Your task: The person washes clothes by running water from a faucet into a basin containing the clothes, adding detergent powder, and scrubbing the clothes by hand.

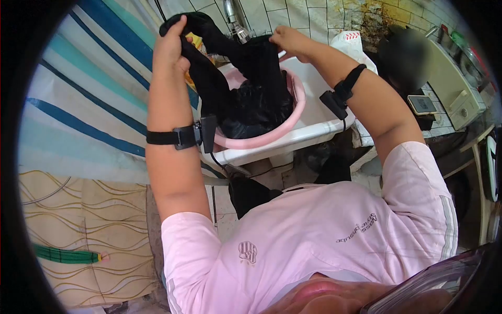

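A black garment (251,60) is stretched between both hands, its lower part bunched and shiny in a pink basin (299,104). My left hand (172,49) is closed on one end of it, raised at the upper left with the thumb pointing up. On the other side, my right hand (293,43) pinches the garment's upper right edge. The basin sits inside a white sink (327,123), below a metal tap (236,23). Folds hide the garment's exact kind.
A striped curtain (104,68) hangs close along the left. To the right are a white bag (348,42), a small device with a screen (421,104) and a cream-coloured appliance (457,94). A green bundle (65,254) lies on the patterned floor covering (115,209).
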Available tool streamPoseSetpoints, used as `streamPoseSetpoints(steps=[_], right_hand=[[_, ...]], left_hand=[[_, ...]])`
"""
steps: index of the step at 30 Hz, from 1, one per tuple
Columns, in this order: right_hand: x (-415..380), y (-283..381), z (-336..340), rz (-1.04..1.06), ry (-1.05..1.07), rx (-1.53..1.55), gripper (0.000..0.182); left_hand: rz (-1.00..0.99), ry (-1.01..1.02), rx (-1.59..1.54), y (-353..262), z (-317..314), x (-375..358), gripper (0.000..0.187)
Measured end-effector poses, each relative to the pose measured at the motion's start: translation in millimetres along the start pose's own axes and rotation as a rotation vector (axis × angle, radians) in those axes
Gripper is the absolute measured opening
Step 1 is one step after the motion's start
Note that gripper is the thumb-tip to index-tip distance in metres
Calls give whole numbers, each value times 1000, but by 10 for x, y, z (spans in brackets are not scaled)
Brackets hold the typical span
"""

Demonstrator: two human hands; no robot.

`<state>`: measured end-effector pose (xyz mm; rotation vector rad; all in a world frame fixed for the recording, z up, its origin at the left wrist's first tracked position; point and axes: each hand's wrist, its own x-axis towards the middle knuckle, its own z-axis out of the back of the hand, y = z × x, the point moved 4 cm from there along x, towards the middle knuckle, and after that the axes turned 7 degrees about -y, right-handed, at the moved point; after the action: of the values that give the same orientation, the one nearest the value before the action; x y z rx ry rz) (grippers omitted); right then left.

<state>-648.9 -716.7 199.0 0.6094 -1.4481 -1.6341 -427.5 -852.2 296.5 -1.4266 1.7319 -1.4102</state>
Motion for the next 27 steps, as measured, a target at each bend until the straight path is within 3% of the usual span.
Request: streamPoseSetpoints(steps=[4,6,7,8,10,12,16,18,19,23,25,27], right_hand=[[12,-454,-62,32,23,-331,23],[-71,-422,-87,492,-299,-669,33],[-116,-363,-118,595,-320,-678,42],[-142,-346,-149,597,-322,-673,42],[-402,-170,-430,404,113,-560,48],[-724,-163,-708,46,349,-448,52],[-801,-355,-970,-39,388,-287,50],[-562,-566,-981,-175,351,-41,47],[-538,-532,-863,-203,286,-61,41],[-408,-432,-305,-21,112,-200,39],[-317,-433,-206,435,-56,-695,43],[-303,-554,-274,377,38,-744,45]], left_hand=[[-48,7,78,-88,-115,-188,21],[-53,51,80,48,-106,-78,22],[5,23,34,120,-128,-111,22],[63,-5,-13,184,-148,-141,22],[80,23,-41,291,-185,-126,21],[122,-5,-185,413,-233,-107,18],[104,-4,-234,503,-355,-202,16],[41,-45,-200,519,-319,-287,15],[15,-25,-166,586,-227,-236,14],[-58,-43,-39,865,70,-225,22],[-10,-53,-3,1048,137,-315,27],[23,-68,90,1292,258,-322,33]])
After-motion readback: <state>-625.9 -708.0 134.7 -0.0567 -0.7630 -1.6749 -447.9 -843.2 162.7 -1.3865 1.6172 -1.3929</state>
